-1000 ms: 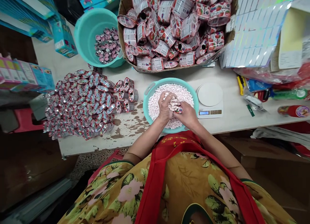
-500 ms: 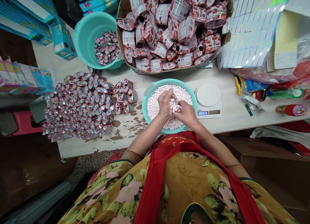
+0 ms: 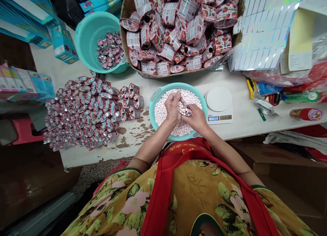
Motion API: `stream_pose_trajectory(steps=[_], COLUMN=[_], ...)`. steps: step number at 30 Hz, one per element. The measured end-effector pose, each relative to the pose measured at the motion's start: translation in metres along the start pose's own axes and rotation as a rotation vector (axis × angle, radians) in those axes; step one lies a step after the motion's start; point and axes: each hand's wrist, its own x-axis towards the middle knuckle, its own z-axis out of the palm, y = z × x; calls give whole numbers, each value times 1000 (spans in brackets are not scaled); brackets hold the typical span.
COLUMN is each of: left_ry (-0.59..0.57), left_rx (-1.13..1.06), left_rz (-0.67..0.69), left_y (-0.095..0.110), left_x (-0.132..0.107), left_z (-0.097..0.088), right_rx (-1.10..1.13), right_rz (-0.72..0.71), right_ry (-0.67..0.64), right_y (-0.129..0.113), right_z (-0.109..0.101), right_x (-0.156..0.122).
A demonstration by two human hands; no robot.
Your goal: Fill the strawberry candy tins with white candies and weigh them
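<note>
A turquoise basin (image 3: 152, 115) full of small pale pink candies (image 3: 163, 101) stands in front of me. Over it, my left hand (image 3: 173, 108) is curled, thumb against the fingers, around a cluster of candies. My right hand (image 3: 196, 118) meets it from the other side, fingers closed on a small printed can (image 3: 188, 112). Only part of the can's red-and-blue rim shows; candies lie at its mouth, and the rest of it is hidden by the fingers. Both hands touch or nearly touch in the middle.
Right of the basin sits a white digital scale (image 3: 219, 106). Many printed cans (image 3: 87, 110) are massed at left. Behind are a carton of strawberry-print cans (image 3: 176, 35) and a turquoise tub (image 3: 85, 45) of small metal caps. A yellow cutter (image 3: 251, 88) lies at right.
Both hands stay over the basin. The left thumb and fingertips have shifted slightly, and more candies show between the hands. The whole view has moved a little.
</note>
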Motion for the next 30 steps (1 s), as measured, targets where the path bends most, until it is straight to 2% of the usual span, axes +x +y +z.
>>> stream_pose_trajectory(steps=[8, 15, 20, 25, 30], left_ry=[-50, -72, -117, -158, -192], left_rx=[49, 93, 121, 98, 75], left_rz=[18, 79, 58, 13, -12], left_y=[-1, 2, 6, 7, 9], left_x=[-3, -1, 0, -4, -3], left_z=[0, -3, 3, 9, 13], right_rx=[64, 81, 115, 212, 288], right_rz=[43, 22, 37, 27, -11], right_ry=[10, 9, 2, 68, 112], right_y=[-2, -3, -2, 6, 14], right_z=[-3, 5, 3, 0, 5], right_x=[1, 1, 2, 4, 5])
